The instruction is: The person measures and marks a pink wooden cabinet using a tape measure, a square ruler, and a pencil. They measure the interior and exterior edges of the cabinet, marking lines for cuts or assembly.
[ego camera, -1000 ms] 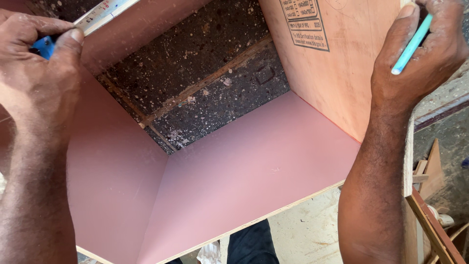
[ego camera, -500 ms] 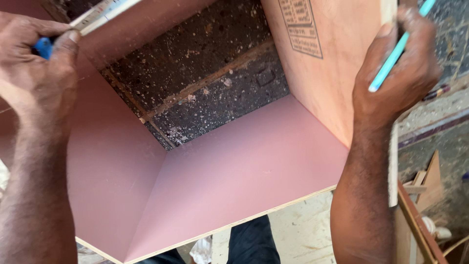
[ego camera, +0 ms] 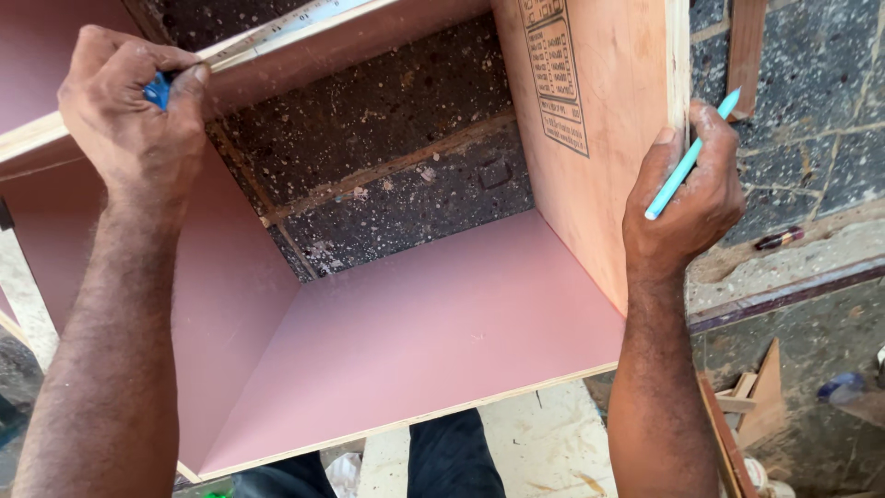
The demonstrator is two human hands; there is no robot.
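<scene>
Measuring across the top of one open plywood box (ego camera: pixel 442 323): at its left corner, left hand (ego camera: pixel 134 120) pinched shut on one blue tape measure (ego camera: pixel 159 90), blade (ego camera: pixel 277 26) running along the far edge; at its right panel, right hand (ego camera: pixel 687 198) gripping one turquoise pencil (ego camera: pixel 690 157), edge steadied. Next, probably: pencil tip brought to the blade's reading.

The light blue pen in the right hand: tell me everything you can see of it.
The pen is a slim, light blue stick, plastic by its look, plain along the shaft that shows. It lies slanted, one end up and to the right past the knuckles, the other down and to the left over the back of the right hand. The fingers pinch it near its upper part, and that hand rests against the edge of the upright plywood panel. Its tip is too small to make out.
</scene>
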